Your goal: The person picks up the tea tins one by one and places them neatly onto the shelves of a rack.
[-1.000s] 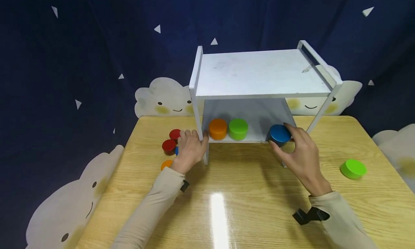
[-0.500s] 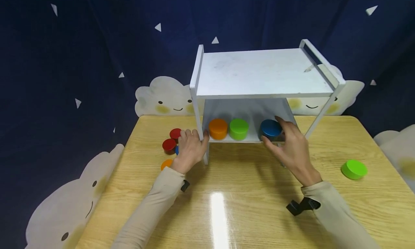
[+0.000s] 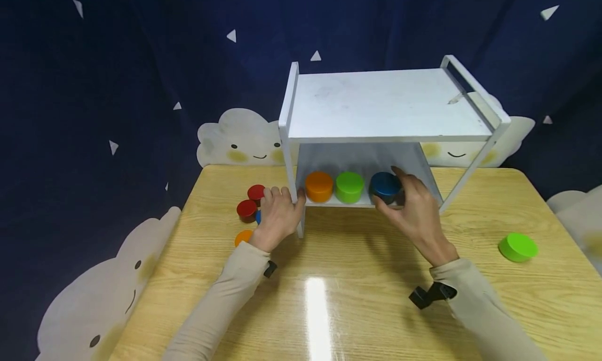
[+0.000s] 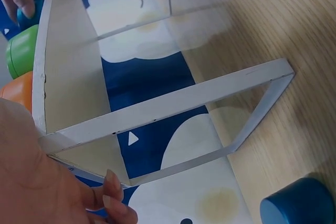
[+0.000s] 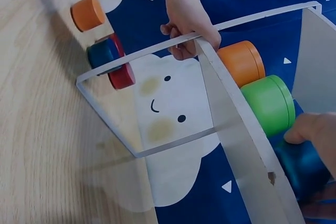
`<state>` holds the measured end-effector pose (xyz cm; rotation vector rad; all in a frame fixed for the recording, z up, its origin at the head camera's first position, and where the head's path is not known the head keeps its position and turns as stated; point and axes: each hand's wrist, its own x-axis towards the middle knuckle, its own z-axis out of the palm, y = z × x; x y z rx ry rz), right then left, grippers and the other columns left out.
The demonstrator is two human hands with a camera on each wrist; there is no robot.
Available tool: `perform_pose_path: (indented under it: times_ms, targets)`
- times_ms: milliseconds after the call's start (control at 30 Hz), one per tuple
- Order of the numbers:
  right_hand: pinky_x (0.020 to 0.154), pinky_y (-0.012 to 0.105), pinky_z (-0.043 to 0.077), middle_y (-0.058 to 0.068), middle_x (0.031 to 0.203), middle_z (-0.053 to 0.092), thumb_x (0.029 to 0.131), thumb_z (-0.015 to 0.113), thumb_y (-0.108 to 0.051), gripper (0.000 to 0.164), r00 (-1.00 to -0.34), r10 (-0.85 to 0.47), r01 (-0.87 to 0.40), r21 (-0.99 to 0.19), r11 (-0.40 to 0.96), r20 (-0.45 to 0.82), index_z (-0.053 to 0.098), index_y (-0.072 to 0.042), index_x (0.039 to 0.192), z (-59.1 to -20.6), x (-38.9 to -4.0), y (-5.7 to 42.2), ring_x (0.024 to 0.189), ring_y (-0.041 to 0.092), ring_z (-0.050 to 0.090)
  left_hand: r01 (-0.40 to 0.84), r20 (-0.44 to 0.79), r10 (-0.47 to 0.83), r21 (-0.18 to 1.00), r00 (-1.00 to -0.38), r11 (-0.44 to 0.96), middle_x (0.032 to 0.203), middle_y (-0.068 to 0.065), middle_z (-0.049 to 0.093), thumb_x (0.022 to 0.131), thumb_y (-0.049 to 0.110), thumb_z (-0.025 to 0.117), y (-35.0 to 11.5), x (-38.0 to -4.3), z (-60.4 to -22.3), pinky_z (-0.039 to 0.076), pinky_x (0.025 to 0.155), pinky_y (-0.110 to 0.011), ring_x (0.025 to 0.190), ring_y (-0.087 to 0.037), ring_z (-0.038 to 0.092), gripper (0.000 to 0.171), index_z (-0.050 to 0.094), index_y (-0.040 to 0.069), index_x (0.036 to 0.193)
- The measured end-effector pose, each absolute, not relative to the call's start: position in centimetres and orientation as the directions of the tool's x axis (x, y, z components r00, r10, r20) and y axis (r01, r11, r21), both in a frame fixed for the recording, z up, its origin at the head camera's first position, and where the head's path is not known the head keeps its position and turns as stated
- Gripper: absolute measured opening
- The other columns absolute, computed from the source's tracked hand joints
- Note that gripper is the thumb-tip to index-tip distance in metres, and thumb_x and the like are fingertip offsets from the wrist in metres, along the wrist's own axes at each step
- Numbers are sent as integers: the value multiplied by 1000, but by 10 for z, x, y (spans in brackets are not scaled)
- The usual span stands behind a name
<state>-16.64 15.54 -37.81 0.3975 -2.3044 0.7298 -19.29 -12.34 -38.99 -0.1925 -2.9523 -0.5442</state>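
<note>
A white two-tier shelf rack stands on the wooden table. My left hand grips its left post at the lower tier, fingers on the outer side. On the lower tier an orange cylinder and a green cylinder stand side by side. My right hand holds a dark blue cylinder between thumb and fingers, at the same tier to the right of the green one. In the right wrist view this blue cylinder sits close to the green one; whether they touch is unclear.
Left of the rack lie red cylinders, a blue one and another orange one, partly behind my left hand. A second green cylinder rests on the table at right. A dark blue curtain hangs behind.
My right hand has moved left along the lower tier with the blue cylinder, from the tier's right end toward the green one. My left hand has stayed on the post.
</note>
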Motion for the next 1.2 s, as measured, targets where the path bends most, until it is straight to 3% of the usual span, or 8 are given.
perform_pose_path:
  times_ms: [533, 867, 1033, 1200]
  targets:
    - [71, 54, 49, 28, 107, 63, 72, 79, -26, 73, -717, -103, -460, -357, 813, 689, 51, 4, 132, -379, -165, 156, 89, 42, 61, 143, 167, 88, 357, -982, 923, 78, -17, 40, 101, 42, 28, -124, -192, -389, 32, 64, -38, 79, -35, 38, 51, 45, 1, 75]
    - [73, 54, 48, 20, 105, 65, 73, 79, -26, 72, -747, -49, -422, -416, 805, 663, 51, 1, 133, -379, -149, 172, 95, 37, 60, 135, 140, 90, 356, -986, 925, 80, -17, 41, 101, 44, 26, -123, -192, -389, 34, 66, -39, 80, -35, 38, 53, 46, 1, 77]
    - [76, 49, 47, 19, 104, 66, 73, 78, -18, 63, -704, -20, -456, -430, 780, 710, 55, 1, 129, -384, -139, 180, 92, 35, 62, 131, 141, 84, 369, -986, 920, 80, -17, 41, 101, 44, 26, -124, -192, -391, 34, 67, -39, 80, -35, 38, 53, 45, 1, 77]
    - [78, 24, 44, 19, 97, 68, 79, 71, -11, 45, -651, 15, -492, -437, 753, 759, 61, 2, 122, -394, -127, 193, 85, 30, 62, 141, 144, 93, 377, -985, 915, 78, -17, 40, 101, 43, 26, -123, -192, -392, 33, 65, -38, 79, -34, 37, 53, 45, 1, 75]
